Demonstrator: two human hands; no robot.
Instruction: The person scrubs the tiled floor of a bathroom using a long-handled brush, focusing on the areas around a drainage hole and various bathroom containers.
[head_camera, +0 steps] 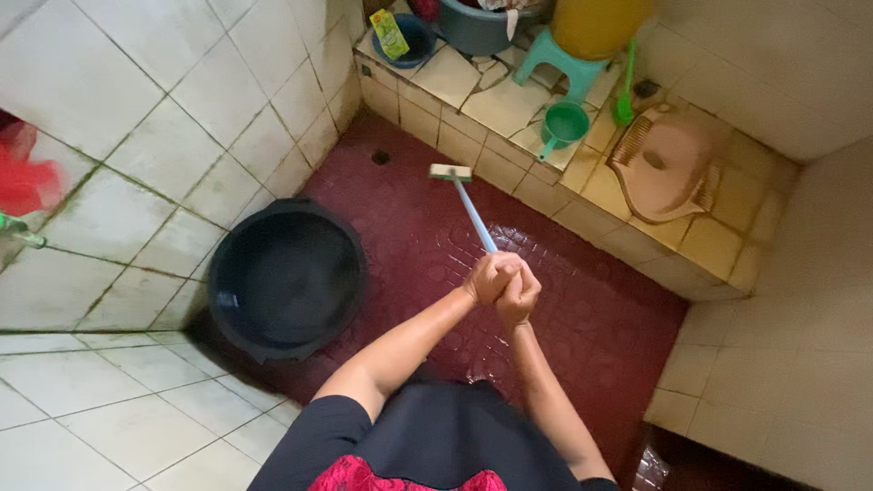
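Both hands wrapped tight on the top end of a long-handled scrub brush (pixel 471 202): left hand (pixel 491 275) a bit higher up the pale blue handle, right hand (pixel 519 296) just below and touching it, fingers closed all round the shaft. Brush runs away from the grip, up-frame and slightly left, its pale head (pixel 451 172) down on the wet dark red floor (pixel 582 309) near the base of the raised tiled step (pixel 509 118). Handling, as a judgement: looks light and stiff, thin plastic or metal shaft, bristle end the only soft part; wet setting means the handle may be slick, so a two-handed stacked hold near the top end suits it (more leverage, less control at the head). Not fragile. Around it: big empty black basin (pixel 285 277) just left of the arms on the red floor, green dipper (pixel 562 125) and teal stool (pixel 556 60) up on the step, squat toilet pan (pixel 662 165) to the right, well apart from the brush head.
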